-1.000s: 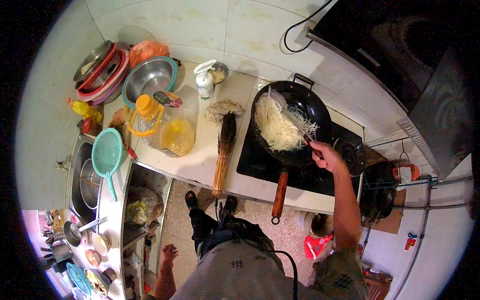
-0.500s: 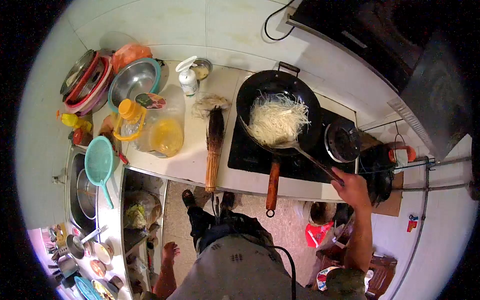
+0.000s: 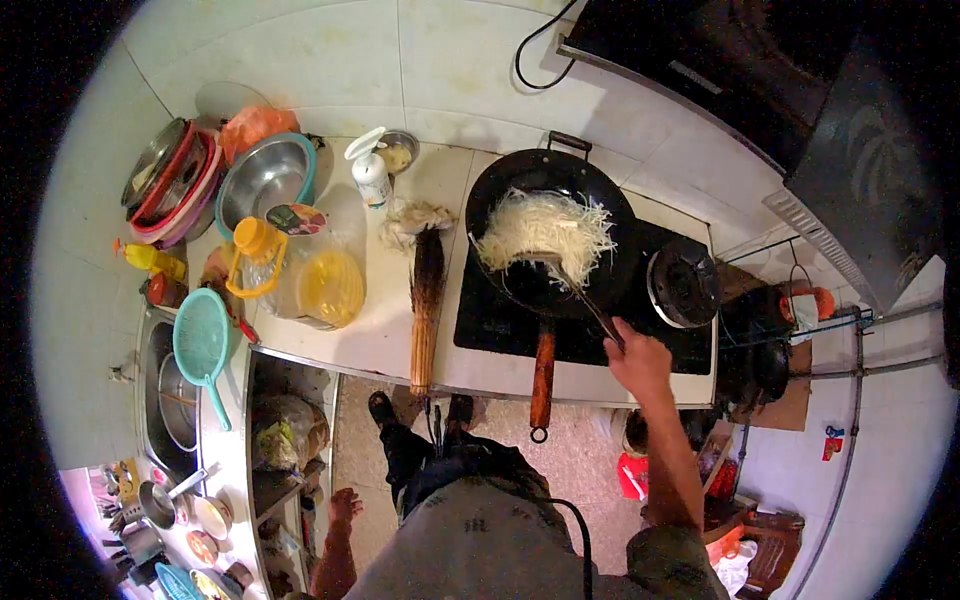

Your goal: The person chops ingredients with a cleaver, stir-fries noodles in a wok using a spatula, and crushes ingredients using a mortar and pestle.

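Observation:
My right hand [image 3: 640, 358] is closed on the handle of a metal spatula [image 3: 590, 300]. The spatula's blade lies at the near edge of a heap of pale shreds [image 3: 548, 232] inside a black wok [image 3: 615, 250]. The wok stands on the black stove [image 3: 480, 325], its wooden handle [image 3: 542, 380] pointing toward my body. My left hand [image 3: 346, 504] hangs low beside my body, fingers apart and holding nothing.
Left of the wok are a straw brush [image 3: 425, 330], an oil jug [image 3: 330, 288], a white spray bottle [image 3: 371, 180] and a metal basin [image 3: 265, 182]. A green strainer [image 3: 202, 330] sits by the sink [image 3: 160, 400]. A range hood [image 3: 700, 80] hangs at upper right.
The right hand has moved left and slightly up from its place half a second ago, bringing the spatula farther into the wok. The shreds have shifted. The left hand still hangs low.

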Demonstrator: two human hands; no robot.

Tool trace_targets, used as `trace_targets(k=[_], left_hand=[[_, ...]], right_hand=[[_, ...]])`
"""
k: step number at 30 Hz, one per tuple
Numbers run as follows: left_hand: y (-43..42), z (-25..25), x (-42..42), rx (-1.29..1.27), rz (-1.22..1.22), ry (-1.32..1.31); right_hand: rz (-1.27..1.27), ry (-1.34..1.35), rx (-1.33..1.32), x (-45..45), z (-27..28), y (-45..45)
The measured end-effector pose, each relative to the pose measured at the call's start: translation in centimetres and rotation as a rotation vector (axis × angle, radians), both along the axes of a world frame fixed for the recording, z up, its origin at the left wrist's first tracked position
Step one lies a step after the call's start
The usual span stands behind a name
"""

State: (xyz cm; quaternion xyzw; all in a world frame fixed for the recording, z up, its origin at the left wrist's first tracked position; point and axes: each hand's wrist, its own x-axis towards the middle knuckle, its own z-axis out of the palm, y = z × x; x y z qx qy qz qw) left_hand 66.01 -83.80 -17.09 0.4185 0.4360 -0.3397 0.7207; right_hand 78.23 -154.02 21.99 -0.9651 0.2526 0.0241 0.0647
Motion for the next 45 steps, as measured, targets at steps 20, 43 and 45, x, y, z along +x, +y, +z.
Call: trace_targets(k=[20,43,45], left_hand=[[-0.3,5.4,-1.1,-0.094,0.061,-0.027],[-3.1,4.8,3.1,0.287,-0.112,-0.030],[-1.8,3.7,2.3,-0.295,0.164,-0.015]], right_hand=[[-0.506,-0.083,1.573,2.0,-1.6,-6.7],[-0.025,0.093,-0.031,-0.2,1.7,0.1],[-0.018,0.029,-0.015,0.0,0.7,-0.4]])
